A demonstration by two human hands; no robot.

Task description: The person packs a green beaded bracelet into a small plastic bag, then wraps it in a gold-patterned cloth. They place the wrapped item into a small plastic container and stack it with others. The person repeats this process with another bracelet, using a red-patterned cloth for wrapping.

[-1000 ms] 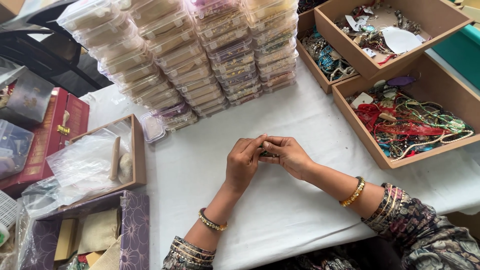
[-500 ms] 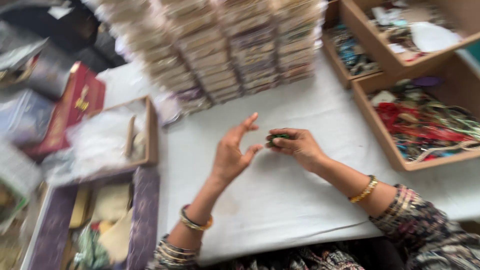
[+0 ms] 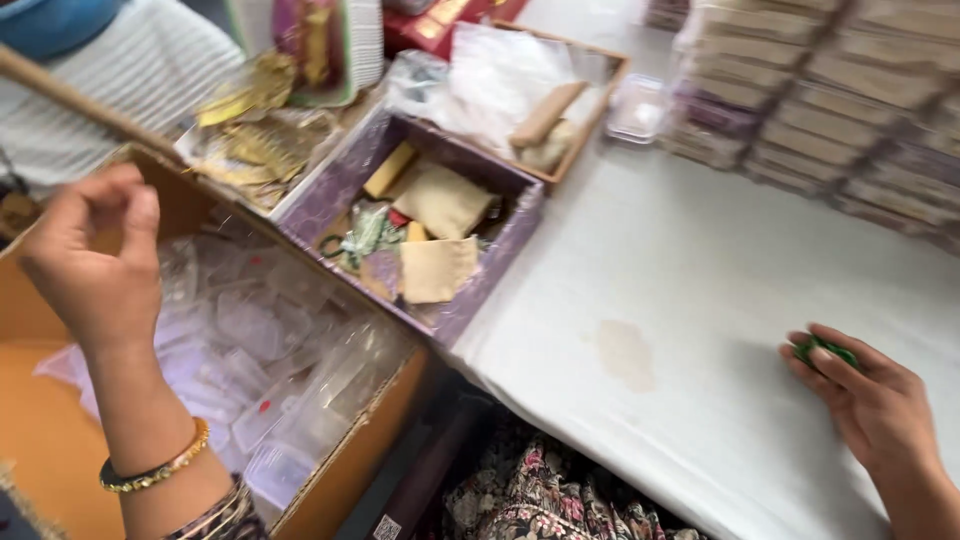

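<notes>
Head view: green item (image 3: pixel 826 350) half-hidden under right hand (image 3: pixel 868 404).

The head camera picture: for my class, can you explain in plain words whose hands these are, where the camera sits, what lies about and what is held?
There is no machine here. The camera is worn on a person's head and looks down at their own two bare hands. The right hand rests on the table's white cloth and closes on a small green item, too blurred to identify. The left hand is raised, empty, over a cardboard box of clear plastic containers. Beside it stands a purple box with beige pouches, and stacks of clear cases fill the far right.
</notes>
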